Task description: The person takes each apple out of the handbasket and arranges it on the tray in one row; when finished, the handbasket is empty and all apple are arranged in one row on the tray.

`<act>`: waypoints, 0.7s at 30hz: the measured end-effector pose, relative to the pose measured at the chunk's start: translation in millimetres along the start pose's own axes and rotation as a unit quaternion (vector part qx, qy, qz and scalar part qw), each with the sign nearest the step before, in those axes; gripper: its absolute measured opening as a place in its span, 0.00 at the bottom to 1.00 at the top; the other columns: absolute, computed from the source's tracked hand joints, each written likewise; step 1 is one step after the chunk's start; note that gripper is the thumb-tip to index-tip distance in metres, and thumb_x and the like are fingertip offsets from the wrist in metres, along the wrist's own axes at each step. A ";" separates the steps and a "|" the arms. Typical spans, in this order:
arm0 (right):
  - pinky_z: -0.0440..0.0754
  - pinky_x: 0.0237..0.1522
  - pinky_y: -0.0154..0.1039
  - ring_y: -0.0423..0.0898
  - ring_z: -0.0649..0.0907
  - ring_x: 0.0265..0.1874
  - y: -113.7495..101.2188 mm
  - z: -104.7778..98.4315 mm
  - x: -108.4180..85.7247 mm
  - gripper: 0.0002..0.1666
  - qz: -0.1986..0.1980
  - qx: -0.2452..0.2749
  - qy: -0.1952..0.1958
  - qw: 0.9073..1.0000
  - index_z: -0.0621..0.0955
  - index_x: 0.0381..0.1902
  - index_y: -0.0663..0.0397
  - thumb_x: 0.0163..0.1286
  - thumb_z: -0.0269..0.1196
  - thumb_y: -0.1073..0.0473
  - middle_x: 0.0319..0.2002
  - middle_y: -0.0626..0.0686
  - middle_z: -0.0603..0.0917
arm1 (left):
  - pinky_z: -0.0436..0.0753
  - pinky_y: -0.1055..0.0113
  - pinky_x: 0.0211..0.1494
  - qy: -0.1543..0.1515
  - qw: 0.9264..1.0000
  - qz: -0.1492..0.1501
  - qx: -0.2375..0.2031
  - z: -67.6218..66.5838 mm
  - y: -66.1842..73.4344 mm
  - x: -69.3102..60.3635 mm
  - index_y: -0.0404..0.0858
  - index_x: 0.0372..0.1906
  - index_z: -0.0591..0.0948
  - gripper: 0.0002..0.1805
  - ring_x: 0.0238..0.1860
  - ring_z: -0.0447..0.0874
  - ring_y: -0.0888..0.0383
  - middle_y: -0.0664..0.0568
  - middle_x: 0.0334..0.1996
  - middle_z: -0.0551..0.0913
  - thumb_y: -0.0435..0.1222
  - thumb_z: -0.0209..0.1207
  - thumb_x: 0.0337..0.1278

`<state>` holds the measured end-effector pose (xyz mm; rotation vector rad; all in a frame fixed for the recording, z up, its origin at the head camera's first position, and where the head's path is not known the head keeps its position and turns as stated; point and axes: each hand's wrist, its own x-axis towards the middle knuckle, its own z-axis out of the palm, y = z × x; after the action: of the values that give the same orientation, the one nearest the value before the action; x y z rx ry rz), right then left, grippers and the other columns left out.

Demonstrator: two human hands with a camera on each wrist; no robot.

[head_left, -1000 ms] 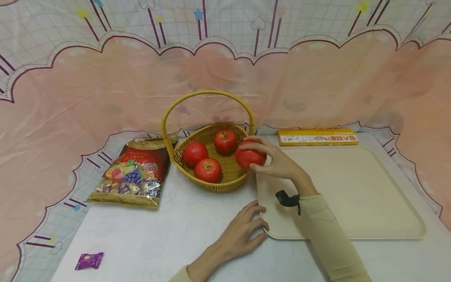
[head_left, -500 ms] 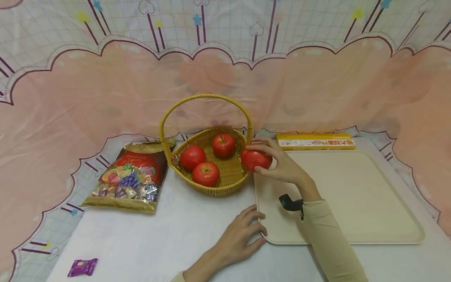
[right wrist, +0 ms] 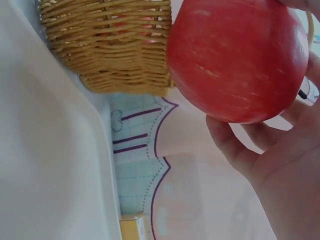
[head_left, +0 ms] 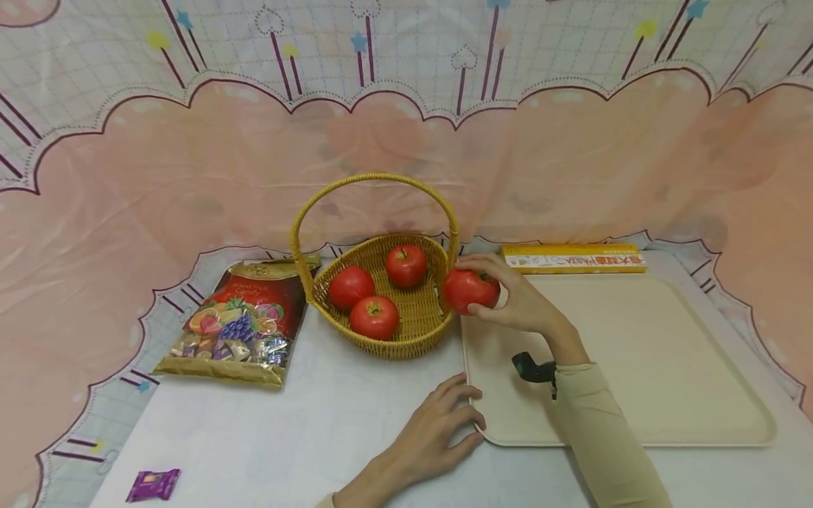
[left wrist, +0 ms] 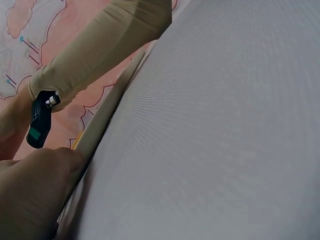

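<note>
My right hand (head_left: 517, 300) grips a red apple (head_left: 468, 291) between thumb and fingers, above the left edge of the cream tray (head_left: 635, 367) and beside the basket's right rim. The same apple (right wrist: 237, 60) fills the upper part of the right wrist view, with the right hand (right wrist: 280, 155) around its lower and right side. Three more apples (head_left: 406, 266) lie in the yellow wicker basket (head_left: 396, 349). My left hand (head_left: 425, 437) rests at the tray's near left corner, its loosely bent fingers touching the rim; the left wrist view shows part of this hand (left wrist: 40, 185) against the tray (left wrist: 100, 117).
A red and gold candy bag (head_left: 238, 321) lies left of the basket. One purple wrapped candy (head_left: 154, 485) is at the front left. Behind the tray lies a long yellow pasta box (head_left: 574, 259). The basket's tall handle (head_left: 375, 176) arches above its rim.
My right hand has carried the apple from over the basket's right side outward to the right, toward the tray. The left hand has stayed at the tray's corner.
</note>
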<state>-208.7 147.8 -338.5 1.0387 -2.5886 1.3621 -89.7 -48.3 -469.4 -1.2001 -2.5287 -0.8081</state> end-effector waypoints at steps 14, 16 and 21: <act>0.78 0.56 0.55 0.49 0.72 0.58 41.0 -4.7 -3.8 0.34 0.016 -0.003 0.021 1.000 0.72 0.61 0.38 0.57 0.69 0.58 0.62 0.46 0.69 | 0.70 0.55 0.69 0.006 1.000 0.009 0.002 1.6 -0.7 0.5 0.53 0.37 0.80 0.05 0.69 0.63 0.48 0.56 0.56 0.74 0.43 0.63 0.55; 0.78 0.56 0.55 0.48 0.72 0.58 48.1 -5.6 -3.6 0.34 0.014 -0.009 0.026 1.000 0.72 0.62 0.35 0.57 0.69 0.58 0.62 0.45 0.69 | 0.70 0.55 0.69 0.003 1.000 0.006 -0.002 0.9 -0.8 0.7 0.53 0.36 0.80 0.05 0.69 0.63 0.49 0.56 0.56 0.74 0.43 0.63 0.54; 0.78 0.56 0.55 0.48 0.72 0.58 57.8 -5.5 -4.3 0.35 0.021 -0.005 0.029 0.999 0.72 0.62 0.33 0.57 0.69 0.57 0.62 0.44 0.68 | 0.68 0.56 0.70 0.002 1.000 -0.002 -0.009 1.0 -0.1 -0.3 0.53 0.36 0.80 0.05 0.70 0.62 0.49 0.57 0.56 0.74 0.43 0.63 0.54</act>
<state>-240.0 176.8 -378.1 0.9346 -2.5865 1.3657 -89.6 -48.0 -470.4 -1.1981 -2.5278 -0.8345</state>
